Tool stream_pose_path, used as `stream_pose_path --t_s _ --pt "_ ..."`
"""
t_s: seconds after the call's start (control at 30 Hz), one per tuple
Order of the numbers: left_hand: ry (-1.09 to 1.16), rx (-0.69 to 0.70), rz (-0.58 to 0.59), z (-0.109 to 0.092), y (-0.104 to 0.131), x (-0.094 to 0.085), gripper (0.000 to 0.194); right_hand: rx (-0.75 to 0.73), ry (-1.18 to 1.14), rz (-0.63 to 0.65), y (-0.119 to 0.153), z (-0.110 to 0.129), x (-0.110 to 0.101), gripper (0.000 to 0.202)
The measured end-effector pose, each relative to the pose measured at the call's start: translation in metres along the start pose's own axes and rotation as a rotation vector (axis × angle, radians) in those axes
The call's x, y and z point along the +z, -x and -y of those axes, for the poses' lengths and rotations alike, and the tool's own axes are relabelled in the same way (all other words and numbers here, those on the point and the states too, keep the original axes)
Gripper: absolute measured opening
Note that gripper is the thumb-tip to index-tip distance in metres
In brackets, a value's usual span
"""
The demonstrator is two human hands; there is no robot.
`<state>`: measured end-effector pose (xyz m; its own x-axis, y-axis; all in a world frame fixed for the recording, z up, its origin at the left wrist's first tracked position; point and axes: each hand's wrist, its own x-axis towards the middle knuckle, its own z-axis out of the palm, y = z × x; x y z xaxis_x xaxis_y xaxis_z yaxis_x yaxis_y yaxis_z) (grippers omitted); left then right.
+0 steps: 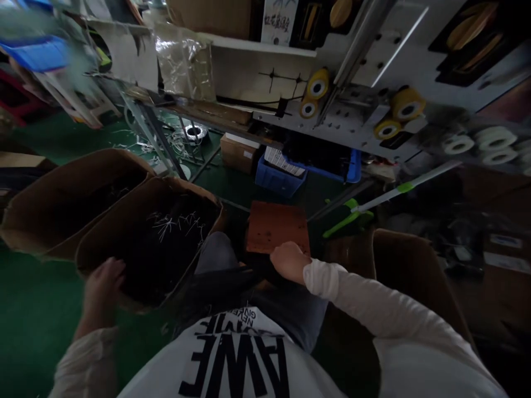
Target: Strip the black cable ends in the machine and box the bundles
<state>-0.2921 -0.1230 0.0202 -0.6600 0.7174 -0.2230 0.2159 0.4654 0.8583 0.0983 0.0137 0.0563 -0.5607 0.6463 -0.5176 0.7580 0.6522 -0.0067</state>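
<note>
My left hand (107, 279) is at the near left edge of a large cardboard box (85, 251), its fingers bent; what they hold, if anything, is hidden. Dark material (153, 257) with white threads on it fills the inside of that box. In front of my lap, my right hand (289, 261) is closed over the near edge of an orange-red stool (277, 224), beside a dark bundle (232, 279) lying across my thighs. Whether the hand grips that bundle is too dark to tell.
A second cardboard box (41, 207) stands at the left, another (415, 254) at the right. Ahead are a metal workbench (244, 119), a blue crate (277, 179) and a green-and-white pole (402, 189). Yellow rollers (317, 87) sit on a machine.
</note>
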Motion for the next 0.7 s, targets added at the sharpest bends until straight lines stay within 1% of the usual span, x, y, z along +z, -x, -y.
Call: stream_pose_path --t_s 0.03,0.07,0.1,0.13,0.17,0.2,0.23,0.27,0.3,0.33,0.4,0.43,0.47,0.5,0.57,0.6,0.63,0.67,0.7 --pt "0.055 -0.014 0.035 -0.003 0.006 0.023 0.056 0.027 -0.005 -0.007 -0.007 0.004 -0.001 0.019" --pt "0.186 -0.039 0.208 -0.01 0.013 0.05 0.055 0.042 -0.026 -0.038 -0.014 0.006 -0.002 0.017" --pt "0.265 -0.025 0.413 -0.021 0.021 0.08 0.056 0.048 -0.059 -0.085 -0.02 0.007 -0.003 0.017" --pt "0.282 0.033 0.611 -0.035 0.029 0.11 0.057 0.045 -0.097 -0.138 -0.024 0.009 -0.004 0.017" --pt "0.269 0.124 0.786 -0.049 0.038 0.14 0.059 0.037 -0.133 -0.191 -0.027 0.011 -0.006 0.019" --pt "0.245 0.229 0.914 -0.063 0.047 0.167 0.059 0.025 -0.156 -0.235 -0.029 0.013 -0.008 0.021" --pt "0.222 0.325 0.994 -0.075 0.055 0.191 0.06 0.014 -0.157 -0.262 -0.03 0.016 -0.01 0.023" --pt "0.199 0.389 1.05 -0.084 0.063 0.211 0.06 0.015 -0.133 -0.266 -0.03 0.019 -0.014 0.022" --pt "0.171 0.415 1.069 -0.091 0.07 0.227 0.056 0.024 -0.093 -0.247 -0.029 0.022 -0.018 0.021" --pt "0.145 0.412 1.068 -0.095 0.075 0.238 0.048 0.038 -0.049 -0.209 -0.027 0.025 -0.024 0.018" --pt "0.094 0.351 1.055 -0.097 0.08 0.25 0.026 0.054 0.015 -0.122 -0.022 0.024 -0.039 0.013" --pt "0.077 0.315 1.058 -0.096 0.08 0.252 0.018 0.042 0.028 -0.115 -0.018 0.02 -0.047 0.01" --pt "0.067 0.291 1.078 -0.095 0.079 0.252 0.016 0.009 0.029 -0.15 -0.014 0.014 -0.056 0.005" --pt "0.061 0.279 1.102 -0.094 0.076 0.25 0.018 -0.044 0.016 -0.224 -0.009 0.005 -0.064 0.006" --pt "0.106 0.225 1.147 -0.094 0.068 0.242 0.025 -0.179 -0.075 -0.425 0.001 -0.015 -0.076 0.038" --pt "0.162 0.179 1.172 -0.094 0.064 0.238 0.028 -0.246 -0.163 -0.521 0.006 -0.025 -0.078 0.055" --pt "0.229 0.126 1.193 -0.095 0.06 0.233 0.031 -0.294 -0.273 -0.603 0.008 -0.033 -0.078 0.066" --pt "0.295 0.071 1.214 -0.097 0.056 0.228 0.032 -0.313 -0.389 -0.672 0.009 -0.039 -0.075 0.071" --pt "0.353 0.023 1.231 -0.098 0.053 0.224 0.033 -0.308 -0.493 -0.736 0.008 -0.041 -0.069 0.071"
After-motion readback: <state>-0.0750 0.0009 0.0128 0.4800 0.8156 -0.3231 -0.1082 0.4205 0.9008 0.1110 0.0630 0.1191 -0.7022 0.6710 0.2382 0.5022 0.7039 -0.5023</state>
